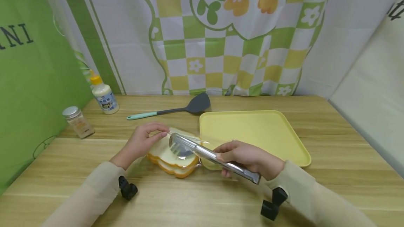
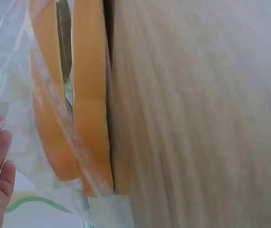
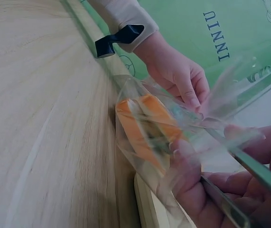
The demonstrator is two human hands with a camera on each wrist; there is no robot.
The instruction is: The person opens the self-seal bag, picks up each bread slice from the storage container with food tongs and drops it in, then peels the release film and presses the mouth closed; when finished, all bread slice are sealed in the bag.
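Observation:
Two toast slices point(image 1: 162, 151) with orange crusts lie stacked on the table inside a clear plastic bag point(image 3: 128, 88). My left hand point(image 1: 140, 144) pinches the bag's film between thumb and fingers at the mouth, above the far side of the bread. Metal tongs point(image 1: 209, 153) are held in my right hand point(image 1: 249, 157), its fingers around their arms. Their scalloped head lies over the upper slice, with film around it. In the right wrist view, loose film also drapes over the right fingers point(image 3: 185, 164). The left wrist view shows the crusts point(image 2: 90, 104) edge-on, a gap between them.
A yellow tray point(image 1: 252, 125) lies right of the bread, its near-left corner close to the bag. Behind are a dark spatula point(image 1: 199, 104) with a mint handle, a yellow-capped squeeze bottle point(image 1: 105, 97) and a silver-lidded jar point(image 1: 79, 123). A curtain hangs at the back.

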